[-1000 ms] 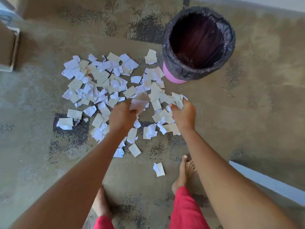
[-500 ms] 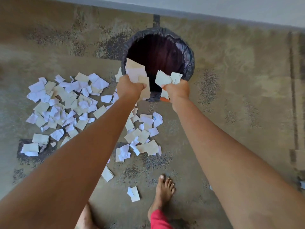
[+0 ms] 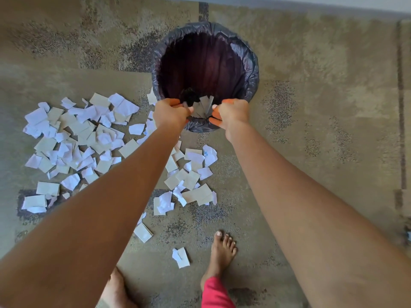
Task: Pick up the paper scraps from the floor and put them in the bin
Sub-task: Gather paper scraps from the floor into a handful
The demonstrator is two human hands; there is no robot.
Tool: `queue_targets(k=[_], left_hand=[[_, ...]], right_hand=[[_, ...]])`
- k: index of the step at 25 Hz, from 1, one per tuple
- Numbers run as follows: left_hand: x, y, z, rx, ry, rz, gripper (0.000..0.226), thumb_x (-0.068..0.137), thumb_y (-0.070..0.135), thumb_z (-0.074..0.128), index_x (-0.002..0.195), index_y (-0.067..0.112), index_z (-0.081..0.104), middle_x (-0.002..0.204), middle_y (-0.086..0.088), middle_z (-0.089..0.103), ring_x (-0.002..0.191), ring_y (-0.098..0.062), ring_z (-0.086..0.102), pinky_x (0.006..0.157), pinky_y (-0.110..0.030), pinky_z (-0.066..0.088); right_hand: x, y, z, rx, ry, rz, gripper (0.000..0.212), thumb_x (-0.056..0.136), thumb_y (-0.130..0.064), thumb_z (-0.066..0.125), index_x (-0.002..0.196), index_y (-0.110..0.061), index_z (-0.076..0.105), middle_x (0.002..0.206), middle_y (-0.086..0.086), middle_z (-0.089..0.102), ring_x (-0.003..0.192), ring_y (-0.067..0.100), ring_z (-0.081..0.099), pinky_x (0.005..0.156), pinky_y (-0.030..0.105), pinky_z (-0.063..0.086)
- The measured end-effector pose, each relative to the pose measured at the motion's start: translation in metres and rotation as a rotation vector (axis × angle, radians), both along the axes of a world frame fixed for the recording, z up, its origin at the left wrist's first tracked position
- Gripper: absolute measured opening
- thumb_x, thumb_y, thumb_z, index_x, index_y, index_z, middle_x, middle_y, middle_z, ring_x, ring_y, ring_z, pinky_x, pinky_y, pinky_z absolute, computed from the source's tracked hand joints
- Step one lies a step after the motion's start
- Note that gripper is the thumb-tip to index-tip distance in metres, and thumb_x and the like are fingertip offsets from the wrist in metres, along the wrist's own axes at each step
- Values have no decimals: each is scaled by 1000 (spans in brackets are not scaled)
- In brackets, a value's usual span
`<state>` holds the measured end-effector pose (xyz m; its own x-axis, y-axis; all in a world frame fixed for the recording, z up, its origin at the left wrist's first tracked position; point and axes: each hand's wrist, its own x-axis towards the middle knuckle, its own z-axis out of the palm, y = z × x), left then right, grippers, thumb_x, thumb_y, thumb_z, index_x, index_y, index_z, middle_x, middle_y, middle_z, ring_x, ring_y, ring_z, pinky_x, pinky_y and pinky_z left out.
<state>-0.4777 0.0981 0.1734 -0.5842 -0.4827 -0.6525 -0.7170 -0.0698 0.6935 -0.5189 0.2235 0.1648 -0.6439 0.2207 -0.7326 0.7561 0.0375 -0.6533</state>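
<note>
I've got the left hand (image 3: 171, 115) and right hand (image 3: 232, 114) side by side over the near rim of the black-lined bin (image 3: 252, 63) at twelve o'clock, fingers slack and spread, gripping nothing. A few paper scraps (image 3: 203, 106) hang loose between them, inside the bin's mouth. The big pile (image 3: 77, 138) lies on the floor (image 3: 311, 107) at nine o'clock, and a smaller cluster (image 3: 191, 174) lies at the bin's six o'clock.

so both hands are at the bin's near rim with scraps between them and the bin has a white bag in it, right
Not quite: the head view shows the bag lining the bin is black, not white. The left hand and right hand are at its near rim, with scraps between them.
</note>
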Motion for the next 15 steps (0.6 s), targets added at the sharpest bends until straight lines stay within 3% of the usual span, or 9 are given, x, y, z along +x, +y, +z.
queue_targets(k=[3, 6, 10, 15], left_hand=[[12, -8, -10, -8, -1, 15, 37, 79, 7, 77, 113, 5, 62, 99, -6, 68, 94, -24, 67, 88, -41, 56], [26, -16, -13, -46, 14, -14, 39, 80, 10, 76, 116, 6, 62, 104, -6, 69, 95, -23, 68, 85, -41, 58], [50, -28, -19, -78, 19, -46, 31, 81, 14, 76, 109, 10, 65, 99, -1, 69, 92, -21, 68, 83, -40, 58], [113, -44, -48, -96, -31, -96, 20, 78, 17, 77, 96, 19, 67, 95, 1, 71, 92, -23, 68, 88, -43, 56]], right_hand=[[11, -5, -3, 22, 14, -20, 19, 84, 8, 60, 95, -8, 58, 105, 24, 66, 92, 31, 67, 68, 39, 60], [24, -11, -2, 21, 48, -19, 22, 85, 9, 59, 104, -2, 61, 91, 18, 67, 86, 28, 68, 69, 39, 61], [53, -21, -1, 36, 130, -20, 19, 84, 7, 62, 100, -3, 63, 80, 12, 65, 75, 22, 67, 63, 38, 61], [125, -32, -36, 133, 100, 107, 14, 82, 5, 65, 86, -9, 65, 86, 15, 67, 67, 22, 68, 62, 40, 61]])
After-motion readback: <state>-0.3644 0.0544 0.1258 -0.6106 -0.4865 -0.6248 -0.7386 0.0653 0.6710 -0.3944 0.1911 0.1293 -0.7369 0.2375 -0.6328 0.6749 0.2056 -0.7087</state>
